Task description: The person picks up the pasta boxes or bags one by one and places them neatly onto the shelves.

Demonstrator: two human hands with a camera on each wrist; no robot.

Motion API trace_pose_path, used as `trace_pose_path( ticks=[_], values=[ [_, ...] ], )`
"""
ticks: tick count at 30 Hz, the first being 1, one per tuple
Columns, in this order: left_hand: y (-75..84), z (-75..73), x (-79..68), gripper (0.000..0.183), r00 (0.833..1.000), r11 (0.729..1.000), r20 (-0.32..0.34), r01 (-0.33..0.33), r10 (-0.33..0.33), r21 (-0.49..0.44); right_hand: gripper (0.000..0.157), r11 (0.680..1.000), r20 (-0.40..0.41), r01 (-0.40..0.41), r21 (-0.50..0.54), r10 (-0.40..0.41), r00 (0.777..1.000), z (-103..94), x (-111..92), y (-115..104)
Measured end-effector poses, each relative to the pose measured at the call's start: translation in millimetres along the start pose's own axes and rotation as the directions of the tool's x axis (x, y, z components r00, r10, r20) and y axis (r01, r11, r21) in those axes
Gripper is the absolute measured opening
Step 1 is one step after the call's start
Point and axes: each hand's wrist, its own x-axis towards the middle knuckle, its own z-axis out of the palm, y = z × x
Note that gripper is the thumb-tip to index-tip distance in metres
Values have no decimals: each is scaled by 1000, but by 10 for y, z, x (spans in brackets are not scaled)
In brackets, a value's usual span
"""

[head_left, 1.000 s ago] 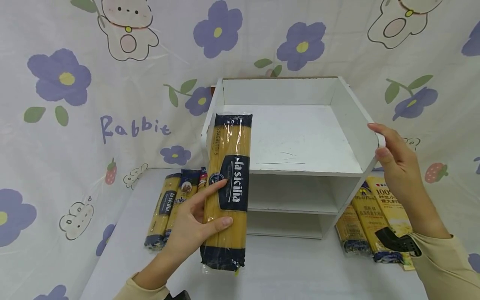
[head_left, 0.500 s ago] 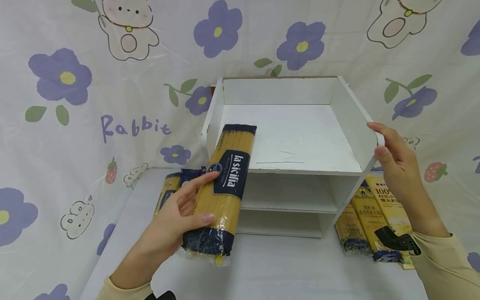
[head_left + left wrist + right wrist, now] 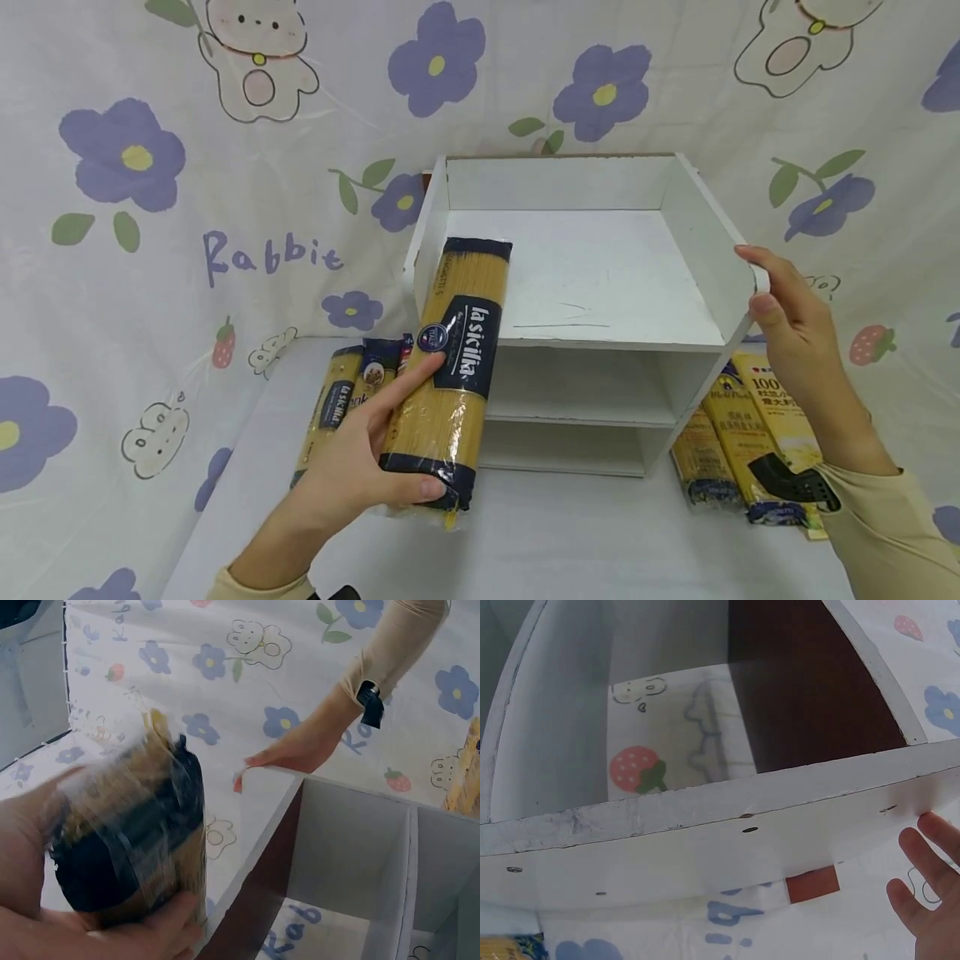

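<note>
My left hand holds a clear-wrapped pack of spaghetti with a dark blue label and dark ends. The thumb lies across the pack's lower end and the index finger along its label. The pack leans to the right, in front of the left side of a white shelf unit. In the left wrist view the crinkled lower end of the spaghetti pack is close up. My right hand grips the front edge of the unit's right side panel; in the right wrist view its fingers reach along that panel's outer face.
More spaghetti packs lie on the white table left of the unit, partly behind my left hand. Several yellow pasta packs lie to its right. The unit has two lower compartments. A flower-printed cloth hangs behind.
The spaghetti pack has tipped from nearly upright to leaning right, its lower end swinging left, then rising slightly. My left thumb now lies nearer its lower end. The right hand stays on the panel.
</note>
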Motion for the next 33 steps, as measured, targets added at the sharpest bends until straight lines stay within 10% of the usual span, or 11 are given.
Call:
trace_pose_path(
  ticks=[16,29,33],
  values=[
    [75,-17,238,79,979,957,-190,-23,81,291,41,1000,-9,-11,11,11,1000,15,1,8],
    [172,-77,370,51,867,715,-375,31,329,698,43,999,-8,-35,-3,35,999,-1,-11,3],
    [195,-68,379,48,859,689,-387,57,335,723,42,999,-2,-42,9,42,999,8,-14,7]
  ],
)
